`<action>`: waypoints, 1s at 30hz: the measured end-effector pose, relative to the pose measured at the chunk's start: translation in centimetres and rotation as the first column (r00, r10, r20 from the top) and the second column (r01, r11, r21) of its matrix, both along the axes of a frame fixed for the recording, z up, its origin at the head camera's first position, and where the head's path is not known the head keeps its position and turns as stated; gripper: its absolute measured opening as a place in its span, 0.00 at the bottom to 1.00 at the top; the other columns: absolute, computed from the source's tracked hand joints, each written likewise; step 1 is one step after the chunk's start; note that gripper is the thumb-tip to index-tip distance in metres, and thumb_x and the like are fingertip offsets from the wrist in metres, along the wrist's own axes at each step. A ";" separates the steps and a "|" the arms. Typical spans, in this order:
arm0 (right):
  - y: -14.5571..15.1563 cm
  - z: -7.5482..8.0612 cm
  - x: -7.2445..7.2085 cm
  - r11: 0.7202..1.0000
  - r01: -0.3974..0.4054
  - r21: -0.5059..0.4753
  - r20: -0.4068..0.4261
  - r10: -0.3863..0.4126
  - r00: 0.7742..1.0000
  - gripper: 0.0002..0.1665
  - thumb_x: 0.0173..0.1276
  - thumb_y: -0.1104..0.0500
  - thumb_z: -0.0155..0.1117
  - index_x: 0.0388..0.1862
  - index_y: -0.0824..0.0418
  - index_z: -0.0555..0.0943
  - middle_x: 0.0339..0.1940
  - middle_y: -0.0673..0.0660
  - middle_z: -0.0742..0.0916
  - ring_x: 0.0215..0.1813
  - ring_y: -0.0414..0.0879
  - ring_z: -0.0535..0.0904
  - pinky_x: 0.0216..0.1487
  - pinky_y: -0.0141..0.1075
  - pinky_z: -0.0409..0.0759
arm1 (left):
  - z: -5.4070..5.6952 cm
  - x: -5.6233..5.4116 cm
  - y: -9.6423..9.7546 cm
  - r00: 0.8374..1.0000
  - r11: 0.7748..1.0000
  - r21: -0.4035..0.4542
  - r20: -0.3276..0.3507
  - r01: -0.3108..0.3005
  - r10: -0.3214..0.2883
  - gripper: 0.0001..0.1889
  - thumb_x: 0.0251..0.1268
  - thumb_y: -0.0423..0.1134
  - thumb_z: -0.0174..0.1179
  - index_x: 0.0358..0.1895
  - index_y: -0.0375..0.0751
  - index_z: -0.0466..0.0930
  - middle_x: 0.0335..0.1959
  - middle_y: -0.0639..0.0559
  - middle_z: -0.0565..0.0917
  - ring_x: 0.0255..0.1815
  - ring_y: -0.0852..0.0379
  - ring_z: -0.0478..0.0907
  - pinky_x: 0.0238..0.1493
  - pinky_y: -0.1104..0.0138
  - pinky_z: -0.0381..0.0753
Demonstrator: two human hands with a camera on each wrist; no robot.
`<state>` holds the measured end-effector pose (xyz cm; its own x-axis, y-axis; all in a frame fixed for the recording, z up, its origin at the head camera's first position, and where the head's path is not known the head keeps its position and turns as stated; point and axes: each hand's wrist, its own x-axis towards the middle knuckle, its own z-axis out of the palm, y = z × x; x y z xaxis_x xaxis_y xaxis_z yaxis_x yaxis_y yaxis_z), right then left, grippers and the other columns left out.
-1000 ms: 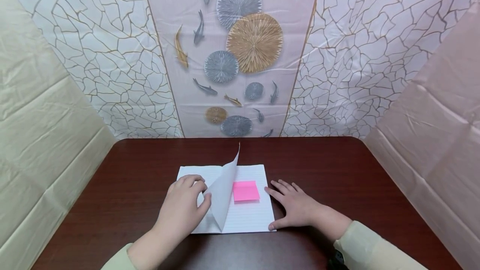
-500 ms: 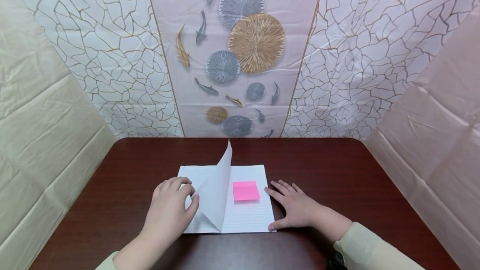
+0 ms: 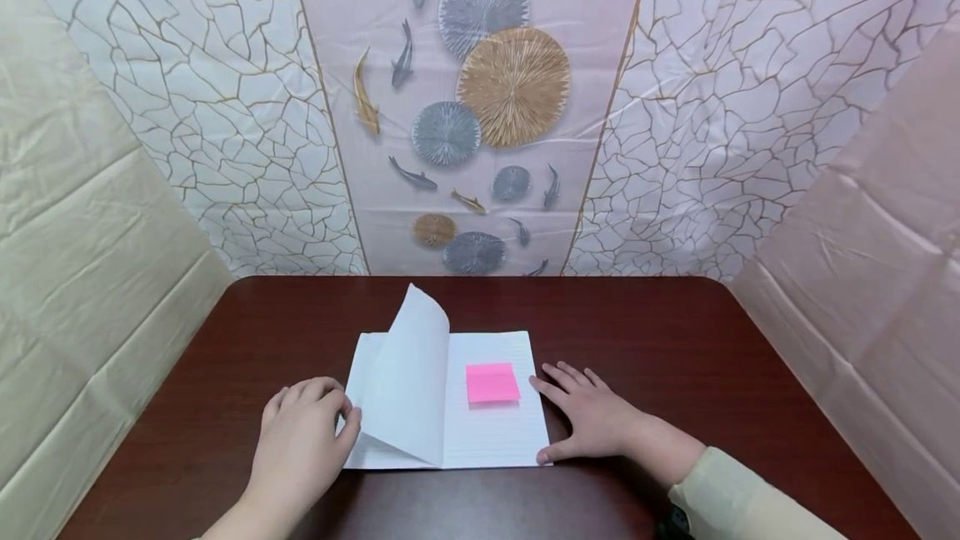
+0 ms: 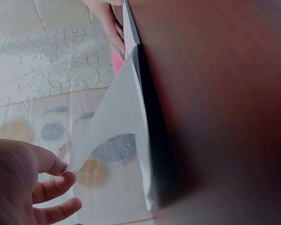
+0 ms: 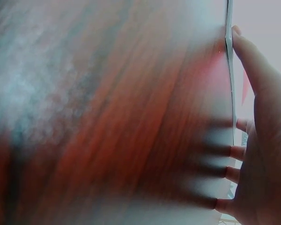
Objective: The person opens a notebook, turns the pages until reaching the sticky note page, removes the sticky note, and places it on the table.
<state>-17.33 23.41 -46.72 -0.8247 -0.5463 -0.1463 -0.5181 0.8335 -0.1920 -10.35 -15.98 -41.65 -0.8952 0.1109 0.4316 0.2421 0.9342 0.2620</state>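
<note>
An open lined notebook lies on the table, a pink sticky note on its right page. One page stands lifted and curves over toward the left side. My left hand pinches that page's near corner between thumb and forefinger, just off the notebook's left edge; the pinch shows in the left wrist view, where the page stretches from the fingertips to the spine. My right hand lies with fingers spread at the notebook's right edge, its thumb and forefinger touching the page border.
The dark reddish-brown table reaches back to a patterned cloth wall. Pale cloth sides slope up at left and right. A small dark object sits by the right sleeve.
My left hand has moved left and toward the near edge, drawing the page over from near upright to leaning left. The right hand stays in place.
</note>
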 end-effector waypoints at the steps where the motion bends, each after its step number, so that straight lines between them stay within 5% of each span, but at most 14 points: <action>1: 0.0 -0.1 0.0 1.000 -0.001 0.003 0.002 0.001 1.000 0.68 0.48 0.15 0.57 0.81 0.48 0.56 0.80 0.60 0.60 0.79 0.61 0.51 0.71 0.66 0.52 | -0.1 0.1 -0.1 1.000 1.000 -0.001 0.014 -0.006 0.006 0.11 0.59 0.38 0.64 0.20 0.54 0.77 0.43 0.49 0.83 0.52 0.40 0.77 0.60 0.37 0.64; 15: -0.1 0.1 0.0 1.000 0.007 0.013 0.021 -0.007 1.000 0.68 0.47 0.14 0.57 0.81 0.48 0.56 0.80 0.60 0.59 0.79 0.61 0.51 0.71 0.66 0.52 | -1.5 0.9 -1.6 0.987 0.995 -0.089 0.156 -0.035 0.048 0.14 0.57 0.41 0.67 0.17 0.54 0.76 0.40 0.51 0.82 0.50 0.39 0.77 0.59 0.34 0.64; 23: -0.1 0.1 0.0 1.000 0.006 0.013 0.010 -0.006 1.000 0.68 0.47 0.14 0.57 0.81 0.48 0.56 0.80 0.60 0.59 0.79 0.61 0.51 0.71 0.65 0.51 | -2.2 1.0 -2.0 0.956 0.986 -0.167 0.287 -0.012 0.060 0.16 0.57 0.45 0.68 0.17 0.54 0.73 0.39 0.50 0.81 0.49 0.39 0.76 0.58 0.33 0.64; 30: -0.2 0.1 0.1 1.000 0.008 0.012 0.012 -0.008 1.000 0.68 0.47 0.14 0.56 0.81 0.48 0.56 0.80 0.60 0.59 0.79 0.61 0.51 0.71 0.65 0.51 | -2.7 0.8 -2.1 0.948 0.986 -0.168 0.313 -0.002 0.055 0.14 0.57 0.44 0.68 0.17 0.54 0.75 0.39 0.51 0.81 0.48 0.40 0.76 0.59 0.33 0.63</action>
<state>-17.27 23.25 -46.66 -0.8270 -0.5381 -0.1629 -0.5093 0.8397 -0.1884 -9.54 -18.10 -44.32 -0.9862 0.1284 0.1040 0.1443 0.9759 0.1635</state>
